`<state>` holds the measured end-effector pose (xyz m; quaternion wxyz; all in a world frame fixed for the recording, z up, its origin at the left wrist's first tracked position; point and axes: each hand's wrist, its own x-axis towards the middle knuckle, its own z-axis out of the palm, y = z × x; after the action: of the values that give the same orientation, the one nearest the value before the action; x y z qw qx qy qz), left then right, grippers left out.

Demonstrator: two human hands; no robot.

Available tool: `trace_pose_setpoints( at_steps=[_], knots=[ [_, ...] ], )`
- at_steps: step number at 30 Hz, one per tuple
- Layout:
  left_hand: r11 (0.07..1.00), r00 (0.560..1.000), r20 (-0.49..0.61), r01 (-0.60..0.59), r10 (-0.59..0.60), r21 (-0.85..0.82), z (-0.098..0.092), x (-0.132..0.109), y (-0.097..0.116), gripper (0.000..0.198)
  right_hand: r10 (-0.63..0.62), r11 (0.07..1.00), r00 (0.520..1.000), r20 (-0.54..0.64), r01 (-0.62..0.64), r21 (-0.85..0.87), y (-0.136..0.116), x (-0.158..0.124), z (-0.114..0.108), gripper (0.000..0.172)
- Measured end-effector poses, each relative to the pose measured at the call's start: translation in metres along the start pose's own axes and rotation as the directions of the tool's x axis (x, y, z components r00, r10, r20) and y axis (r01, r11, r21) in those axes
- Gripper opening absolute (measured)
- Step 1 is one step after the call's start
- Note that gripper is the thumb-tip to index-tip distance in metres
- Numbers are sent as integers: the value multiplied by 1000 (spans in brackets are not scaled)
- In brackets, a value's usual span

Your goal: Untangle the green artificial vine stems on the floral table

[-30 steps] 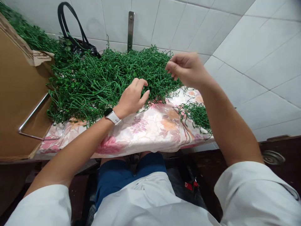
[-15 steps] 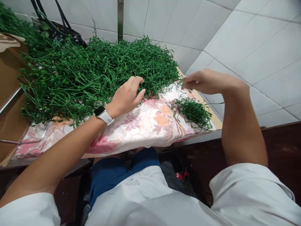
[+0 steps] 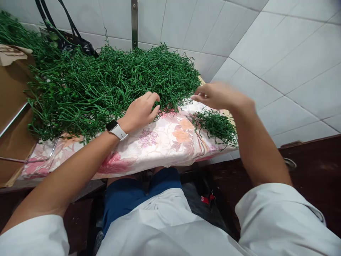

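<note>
A large heap of thin green plant stems (image 3: pixel 106 85) covers the left and middle of a floral-patterned cloth (image 3: pixel 149 149). My left hand (image 3: pixel 140 112), with a white-strapped watch (image 3: pixel 116 129) on its wrist, rests at the heap's front edge, its curled fingers touching the stems. My right hand (image 3: pixel 217 96) hovers, slightly blurred, above the cloth and just over a small separate pile of the stems (image 3: pixel 214 127). Its fingertips are drawn together near the big heap's right edge. Anything between them is too small to tell.
A cardboard sheet (image 3: pixel 13 81) with a thin metal frame (image 3: pixel 13 119) lies to the left. A black bag (image 3: pixel 66 40) sits behind the heap, against a white tiled wall (image 3: pixel 266 71) with a metal bracket (image 3: pixel 134 21). A dark wooden surface (image 3: pixel 314 160) lies at the right.
My right hand has come down from above the heap's edge to just over the small pile, which it no longer hides. My left hand stays at the heap's edge.
</note>
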<state>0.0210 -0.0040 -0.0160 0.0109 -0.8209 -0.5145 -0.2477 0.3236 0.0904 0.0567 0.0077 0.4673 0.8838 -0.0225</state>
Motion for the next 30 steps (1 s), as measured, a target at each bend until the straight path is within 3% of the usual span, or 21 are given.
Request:
trace_pose_setpoints(
  at_steps=[2, 4, 5, 9, 13, 16, 18, 21, 25, 30],
  knots=[
    [1000, 1000, 14, -1, 1, 14, 2, -1, -1, 32, -37, 997, 996, -87, 31, -67, -25, 18, 12, 49],
    [1000, 999, 33, -10, 9, 28, 3, -1, -2, 32, -57, 996, 993, -101, 49, -78, -44, 36, 27, 66],
    [999, 999, 44, -12, 10, 34, 3, -2, -1, 32, -70, 995, 993, -95, 62, -81, -49, 43, 34, 65],
    [999, 996, 86, 0, -5, 53, 0, -2, 1, 33, -142, 986, 977, -161, 126, -107, -53, 60, 48, 30],
    [998, 996, 86, 11, -16, 58, -4, -1, 2, 33, -199, 979, 907, -371, 199, -40, -43, 64, 40, 25],
    [998, 997, 77, 28, -33, 58, -5, 0, 2, 34, -128, 962, 870, -476, 225, 152, -37, 68, 29, 25],
    [998, 997, 67, 33, -37, 52, -5, 0, 2, 34, -39, 887, 870, -491, 256, 384, -36, 73, 22, 30],
    [998, 999, 17, 50, -51, 24, -2, -1, 0, 33, 21, 689, 883, -468, 326, 647, -37, 79, 14, 39],
    [988, 980, -162, 97, -115, -118, 6, 2, -8, 39, 30, 490, 886, -463, 391, 779, -46, 78, 6, 54],
    [932, 933, -345, -33, -100, -360, 17, 8, -25, 66, 4, 242, 898, -441, 426, 871, -64, 65, 0, 58]
  ],
)
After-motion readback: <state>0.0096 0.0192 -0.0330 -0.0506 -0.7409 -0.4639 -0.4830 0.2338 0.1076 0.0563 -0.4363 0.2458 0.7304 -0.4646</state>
